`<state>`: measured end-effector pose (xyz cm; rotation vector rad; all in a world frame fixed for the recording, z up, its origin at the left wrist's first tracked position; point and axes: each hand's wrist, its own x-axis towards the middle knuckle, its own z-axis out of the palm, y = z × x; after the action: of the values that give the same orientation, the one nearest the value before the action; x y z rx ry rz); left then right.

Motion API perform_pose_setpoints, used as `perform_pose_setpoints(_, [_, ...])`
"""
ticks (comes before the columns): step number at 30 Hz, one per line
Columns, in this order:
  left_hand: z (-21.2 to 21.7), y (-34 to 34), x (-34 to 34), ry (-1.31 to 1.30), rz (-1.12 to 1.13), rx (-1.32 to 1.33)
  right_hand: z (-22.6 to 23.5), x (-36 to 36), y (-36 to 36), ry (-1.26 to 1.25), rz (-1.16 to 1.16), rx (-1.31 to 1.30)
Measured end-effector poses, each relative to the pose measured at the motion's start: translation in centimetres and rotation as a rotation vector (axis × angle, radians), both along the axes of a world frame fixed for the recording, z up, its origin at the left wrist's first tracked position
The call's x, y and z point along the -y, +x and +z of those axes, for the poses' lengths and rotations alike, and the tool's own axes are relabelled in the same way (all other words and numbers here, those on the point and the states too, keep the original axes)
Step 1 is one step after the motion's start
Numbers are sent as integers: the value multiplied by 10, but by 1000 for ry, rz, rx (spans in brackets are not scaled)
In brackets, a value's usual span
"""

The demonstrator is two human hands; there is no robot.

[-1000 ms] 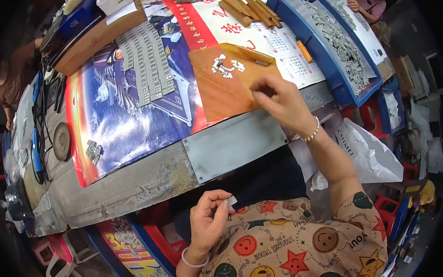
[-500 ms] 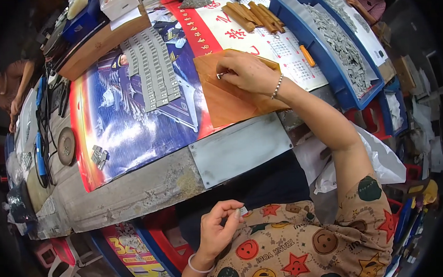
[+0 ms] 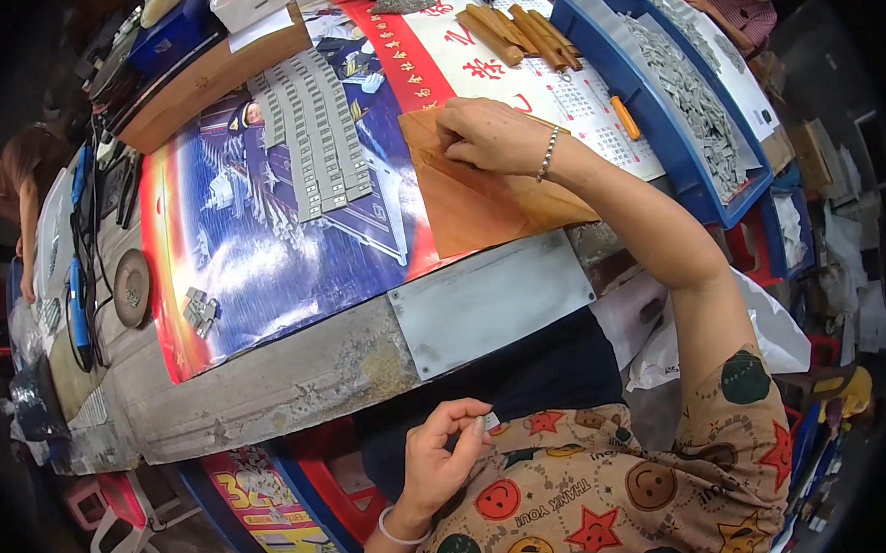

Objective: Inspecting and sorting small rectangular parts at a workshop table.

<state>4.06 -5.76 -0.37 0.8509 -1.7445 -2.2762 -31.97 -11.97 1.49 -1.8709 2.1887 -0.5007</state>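
Observation:
A small light-grey metal piece (image 3: 491, 422) is pinched between the thumb and index finger of my left hand (image 3: 440, 457), low in front of my shirt. Over a brown glossy sheet (image 3: 470, 210), my right hand (image 3: 496, 137) is closed, fingertips turned down toward the surface; whatever they pinch is hidden. Left of the sheet, long rows of flat grey metal pieces (image 3: 315, 133) lie side by side on a colourful poster (image 3: 253, 276). A small loose heap of grey pieces (image 3: 201, 311) sits near the poster's lower left corner.
Brown rolls (image 3: 520, 34) and an orange-handled tool (image 3: 625, 118) lie beyond my right hand. A blue tray (image 3: 671, 129) of grey pieces stands to the right. A pale plate (image 3: 494, 299) lies along the near table edge; a round dish (image 3: 133, 289) is at left. Other people sit across both sides.
A small shiny item at my right fingertips has gone out of sight as the fingers curl down over the brown sheet. My left hand stays nearly still; the view has shifted slightly.

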Motion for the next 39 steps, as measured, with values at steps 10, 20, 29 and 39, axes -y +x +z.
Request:
perform_pose_setpoints(10, [0,3,-2,-19,10,1,13,-16,10,-87,-153,314])
perform_pose_setpoints(20, [-2,-7,-4,-24,-25,-7,8,-54,28,26,-220,576])
perform_pose_setpoints(29, [1,-8,-9,-32,-25,-15,1,-66,13,-136,-228,632])
perform_pose_setpoints(39, [13,-18,-2,-56,21,-19,28,-139,104,38,-152,1134])
